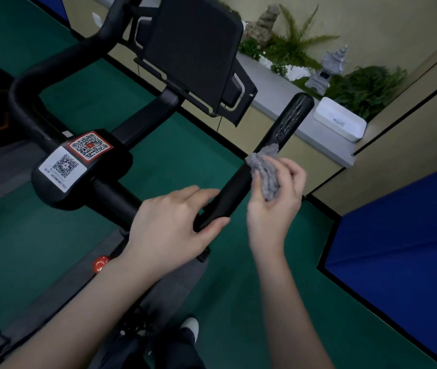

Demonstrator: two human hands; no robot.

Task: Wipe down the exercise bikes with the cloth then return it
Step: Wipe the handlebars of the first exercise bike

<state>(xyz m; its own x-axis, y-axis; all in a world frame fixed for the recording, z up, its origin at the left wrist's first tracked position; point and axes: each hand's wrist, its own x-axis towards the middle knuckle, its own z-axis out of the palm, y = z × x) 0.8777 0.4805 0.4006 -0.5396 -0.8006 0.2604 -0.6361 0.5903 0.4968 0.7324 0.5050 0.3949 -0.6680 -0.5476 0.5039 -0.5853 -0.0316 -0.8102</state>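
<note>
A black exercise bike fills the left and middle of the head view, with its dark screen (196,49) at the top and two QR-code stickers (77,155) on the handlebar stem. Its right handlebar (286,123) runs up toward the ledge. My left hand (174,225) grips the near end of that bar. My right hand (275,198) holds a crumpled grey cloth (265,171) and presses it against the bar's middle. Wet streaks show on the bar beyond the cloth.
A white tray (341,119) sits on a grey ledge (278,86) with ferns and a small stone pagoda (326,67). Blue mats (403,251) lie at the right on green flooring. An orange knob (100,263) is on the bike frame below. My shoe (190,326) is beneath.
</note>
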